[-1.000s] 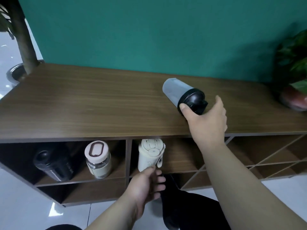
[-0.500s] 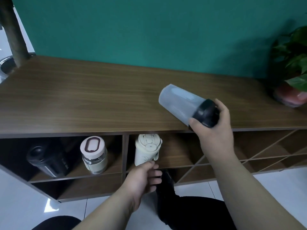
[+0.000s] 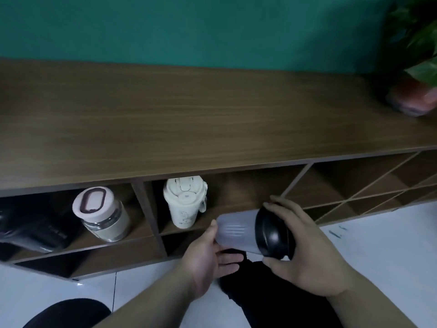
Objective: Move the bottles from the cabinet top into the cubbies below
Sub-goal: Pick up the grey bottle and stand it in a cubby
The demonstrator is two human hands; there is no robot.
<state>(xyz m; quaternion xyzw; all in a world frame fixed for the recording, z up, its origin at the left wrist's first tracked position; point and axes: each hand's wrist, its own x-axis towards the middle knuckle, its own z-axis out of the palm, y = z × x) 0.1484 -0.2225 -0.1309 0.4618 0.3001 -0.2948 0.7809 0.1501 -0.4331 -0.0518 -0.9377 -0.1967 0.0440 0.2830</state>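
Translucent grey plastic bottle [image 3: 233,233] with black lid [image 3: 272,234], held on its side in front of the middle cubby [image 3: 248,192], below the cabinet top [image 3: 189,119]. Right hand [image 3: 305,252]: fingers [image 3: 279,204] curled around the lid end, thumb under it, closed grip. Left hand [image 3: 208,254]: palm up, fingers [image 3: 230,259] spread loosely beneath the bottle's base end, thumb tip touching its side; supporting, not clamped.

Beyond the left fingers, cream bottle [image 3: 184,204] stands upright inside the same cubby. Further left of the left fingers, past the divider: glass jar with pink lid [image 3: 101,214], tilted, and a black bottle [image 3: 33,228] beside it, blurred. Far beyond the right fingers, potted plant [image 3: 416,91] on the top.
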